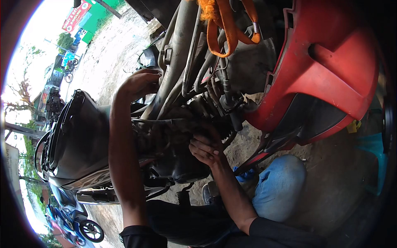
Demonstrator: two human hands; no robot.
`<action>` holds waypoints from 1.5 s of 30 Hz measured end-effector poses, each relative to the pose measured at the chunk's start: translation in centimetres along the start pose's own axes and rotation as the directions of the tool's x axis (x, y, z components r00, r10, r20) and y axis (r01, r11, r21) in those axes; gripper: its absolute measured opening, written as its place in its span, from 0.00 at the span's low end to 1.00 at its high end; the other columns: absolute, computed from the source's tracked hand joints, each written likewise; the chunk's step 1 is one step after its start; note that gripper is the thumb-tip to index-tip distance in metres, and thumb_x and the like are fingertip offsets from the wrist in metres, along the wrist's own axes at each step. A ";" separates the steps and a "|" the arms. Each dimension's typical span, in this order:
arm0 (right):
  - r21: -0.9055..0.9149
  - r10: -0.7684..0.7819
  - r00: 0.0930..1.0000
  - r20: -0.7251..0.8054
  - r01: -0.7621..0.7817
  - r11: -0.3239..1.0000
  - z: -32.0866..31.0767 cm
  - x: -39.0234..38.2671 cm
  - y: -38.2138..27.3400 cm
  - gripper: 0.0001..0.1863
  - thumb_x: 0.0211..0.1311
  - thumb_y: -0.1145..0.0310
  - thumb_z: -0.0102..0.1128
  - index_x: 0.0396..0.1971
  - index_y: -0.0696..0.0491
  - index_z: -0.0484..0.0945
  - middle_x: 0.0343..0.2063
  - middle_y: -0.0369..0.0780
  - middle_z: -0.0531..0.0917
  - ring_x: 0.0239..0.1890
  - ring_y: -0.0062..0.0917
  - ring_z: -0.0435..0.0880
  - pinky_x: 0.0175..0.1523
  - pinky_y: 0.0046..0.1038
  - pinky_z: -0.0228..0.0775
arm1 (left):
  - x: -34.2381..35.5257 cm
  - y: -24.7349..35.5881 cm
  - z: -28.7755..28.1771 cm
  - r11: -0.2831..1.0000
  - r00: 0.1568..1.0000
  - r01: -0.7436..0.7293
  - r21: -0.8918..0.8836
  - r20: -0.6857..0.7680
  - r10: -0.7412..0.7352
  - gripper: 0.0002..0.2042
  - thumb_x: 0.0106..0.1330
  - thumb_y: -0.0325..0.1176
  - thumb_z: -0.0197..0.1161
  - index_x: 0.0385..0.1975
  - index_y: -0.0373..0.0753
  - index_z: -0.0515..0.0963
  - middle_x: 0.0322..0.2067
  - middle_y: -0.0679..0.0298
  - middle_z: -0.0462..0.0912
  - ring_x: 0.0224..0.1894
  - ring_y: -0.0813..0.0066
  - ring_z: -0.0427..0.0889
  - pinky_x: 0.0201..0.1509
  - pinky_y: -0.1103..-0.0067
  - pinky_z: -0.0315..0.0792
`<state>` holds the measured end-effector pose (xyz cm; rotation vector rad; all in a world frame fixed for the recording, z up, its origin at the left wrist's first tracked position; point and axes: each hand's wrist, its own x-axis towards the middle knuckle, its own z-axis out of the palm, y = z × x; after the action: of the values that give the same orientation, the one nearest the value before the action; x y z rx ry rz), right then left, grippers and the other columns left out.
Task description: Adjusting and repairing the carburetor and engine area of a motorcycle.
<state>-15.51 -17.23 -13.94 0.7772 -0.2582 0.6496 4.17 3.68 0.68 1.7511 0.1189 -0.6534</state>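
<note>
A partly stripped motorcycle stands in front of me, its metal frame tube [173, 62] and dark engine [175, 159] exposed. My left hand [142, 84] reaches to the left side of the tube. Its fingertips pass behind the metal and are hidden. Beside the engine, in shadow, my right hand [206, 149] has its fingers curled in. Whatever they hold, if anything, cannot be made out. Just above that hand are dark hoses and a cable with a black sleeve [235, 121].
A red body panel [331, 78] spreads over the right side. An orange strap [223, 37] hangs from the top of the frame. The black seat [84, 136] is at left. My jeans-clad knee [279, 186] is low down. A blue motorcycle [72, 223] stands further off, and a teal plastic stool [375, 159] at right.
</note>
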 end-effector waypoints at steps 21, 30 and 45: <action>0.062 -0.020 1.000 0.020 0.019 0.998 -0.1 0.4 0.8 0.26 0.76 0.63 0.35 0.58 0.74 0.61 0.06 0.34 0.72 0.06 0.17 0.74 0.10 0.15 0.65 | 0.8 -2.2 0.1 0.996 0.997 0.077 -0.053 0.009 -0.077 0.12 0.65 0.31 0.58 0.45 0.33 0.77 0.35 0.60 0.82 0.33 0.73 0.83 0.39 0.73 0.80; -0.662 -0.563 0.750 -0.347 0.229 0.714 3.4 0.1 4.4 0.16 0.72 0.58 0.46 0.44 0.56 0.71 0.08 0.32 0.66 0.04 0.20 0.65 0.10 0.23 0.62 | 2.3 -2.7 1.0 0.994 0.997 0.060 0.092 0.032 -0.063 0.15 0.65 0.31 0.60 0.50 0.33 0.76 0.41 0.57 0.84 0.36 0.72 0.84 0.42 0.74 0.79; -0.908 -0.911 0.245 0.331 -0.180 -0.378 8.3 -0.7 5.3 0.24 0.67 0.57 0.59 0.53 0.58 0.65 0.34 0.40 0.77 0.19 0.19 0.78 0.17 0.18 0.64 | 3.2 -1.9 3.9 0.797 0.968 -0.241 0.553 0.074 0.242 0.09 0.60 0.23 0.53 0.36 0.33 0.80 0.35 0.59 0.82 0.39 0.71 0.80 0.43 0.78 0.75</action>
<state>-19.26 -20.66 -5.49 -1.1094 0.5552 -0.4766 4.69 -0.14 -3.11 2.2837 -0.3304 -0.5254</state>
